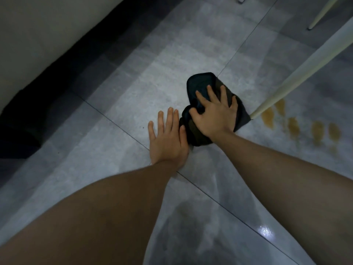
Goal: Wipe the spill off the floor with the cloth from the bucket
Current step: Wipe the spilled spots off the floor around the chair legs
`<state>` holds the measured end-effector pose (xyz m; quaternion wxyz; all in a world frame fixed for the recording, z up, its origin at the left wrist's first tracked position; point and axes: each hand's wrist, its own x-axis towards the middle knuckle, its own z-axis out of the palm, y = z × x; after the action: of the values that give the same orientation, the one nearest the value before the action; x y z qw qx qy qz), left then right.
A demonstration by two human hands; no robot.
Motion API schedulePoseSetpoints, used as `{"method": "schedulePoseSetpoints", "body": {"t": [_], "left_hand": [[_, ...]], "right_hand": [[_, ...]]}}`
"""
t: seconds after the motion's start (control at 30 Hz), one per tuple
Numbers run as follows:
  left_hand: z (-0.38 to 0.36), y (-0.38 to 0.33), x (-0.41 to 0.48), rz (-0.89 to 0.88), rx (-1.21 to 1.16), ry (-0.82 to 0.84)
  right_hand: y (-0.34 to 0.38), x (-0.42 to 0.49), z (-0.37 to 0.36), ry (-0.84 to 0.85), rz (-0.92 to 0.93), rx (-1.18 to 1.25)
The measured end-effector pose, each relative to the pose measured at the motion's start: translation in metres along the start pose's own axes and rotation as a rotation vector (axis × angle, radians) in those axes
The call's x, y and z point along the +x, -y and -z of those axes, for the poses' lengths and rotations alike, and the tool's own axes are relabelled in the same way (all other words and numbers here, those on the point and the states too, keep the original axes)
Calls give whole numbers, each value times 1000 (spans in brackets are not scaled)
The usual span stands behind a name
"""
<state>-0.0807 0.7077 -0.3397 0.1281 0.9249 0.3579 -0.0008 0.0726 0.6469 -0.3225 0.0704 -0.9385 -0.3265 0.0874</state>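
A dark bunched cloth (200, 84) lies on the grey tiled floor (133, 96). My right hand (214, 113) presses flat on top of it, fingers spread and partly curled into the folds. My left hand (168, 138) lies flat on the floor just left of the cloth, fingers apart, its index finger touching the cloth's edge. Several yellowish-brown spill patches (294, 125) sit on the tiles to the right of the cloth, past a thin pale furniture leg (298, 77). No bucket is in view.
A pale sofa or cabinet with a dark base (38, 79) runs along the left. More slanted pale legs (322, 14) stand at the top right. A wet shine (265, 230) shows on the tiles near my right forearm.
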Motion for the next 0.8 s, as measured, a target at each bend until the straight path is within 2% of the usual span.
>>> {"method": "schedulePoseSetpoints", "body": {"t": [0.13,0.27,0.33,0.43,0.53,0.67,0.73,0.8], "left_hand": [[4,2,-1,-4,-89,-12],[11,4,-5,-41,-204,-29],[9,4,-13,-162,-178,-43],[1,0,-22,-303,-19,-32],[-2,-5,-27,-248,69,37],[-4,-11,-37,-173,82,72],[-6,-15,-40,-148,101,86],[-7,-19,-39,-127,104,93]], "right_hand": [[-9,-59,-6,4,124,-38],[-52,-132,-11,-35,240,-30],[-66,-124,-4,-38,156,-36],[-47,-93,-2,-29,-48,-27],[-26,-93,-7,-2,-19,-29],[-61,-152,-8,-47,120,-25],[-86,-165,-3,-34,99,-35],[-94,-152,2,-19,4,-24]]}}
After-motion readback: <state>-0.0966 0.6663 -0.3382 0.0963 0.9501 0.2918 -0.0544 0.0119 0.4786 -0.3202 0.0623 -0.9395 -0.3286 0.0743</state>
